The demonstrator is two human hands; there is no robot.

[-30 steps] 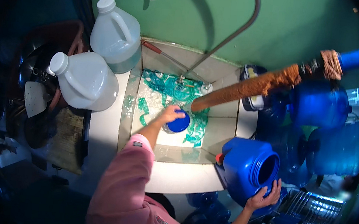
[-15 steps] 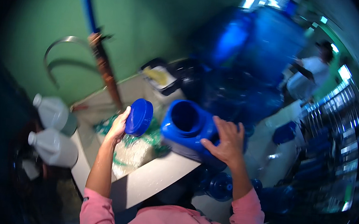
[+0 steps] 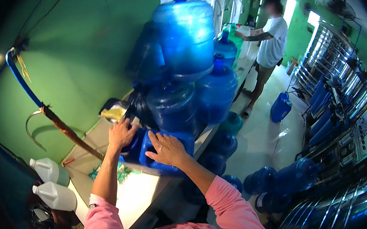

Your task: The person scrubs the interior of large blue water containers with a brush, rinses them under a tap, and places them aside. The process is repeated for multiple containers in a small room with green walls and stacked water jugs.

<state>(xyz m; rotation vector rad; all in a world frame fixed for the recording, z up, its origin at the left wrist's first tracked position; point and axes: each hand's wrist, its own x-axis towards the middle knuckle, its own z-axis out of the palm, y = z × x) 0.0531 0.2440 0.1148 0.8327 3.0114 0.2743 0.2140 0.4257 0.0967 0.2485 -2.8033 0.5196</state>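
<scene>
A blue plastic jug (image 3: 181, 141) stands on the ledge in front of me. My right hand (image 3: 167, 149) lies across its top with the fingers spread. Just left of it, my left hand (image 3: 122, 134) reaches forward, index finger and thumb apart. A small white piece (image 3: 136, 121) shows at its thumb tip; what it is I cannot make out. Right beyond these fingers sits a dark tray (image 3: 108, 105) with a yellow sponge (image 3: 113, 113). The jug's mouth is not clearly visible, and its blue lid cannot be picked out.
Large blue water bottles (image 3: 184, 39) are stacked behind the jug. Two white jugs (image 3: 55, 196) stand at the lower left. A wrapped blue hose (image 3: 65, 125) hangs along the green wall. Another person (image 3: 274, 39) works at the far counter. More bottles (image 3: 260, 180) stand on the floor at right.
My left hand has let go of the blue lid and moved toward the sponge tray. My right hand has gone from the jug's side to its top. The view has swung right.
</scene>
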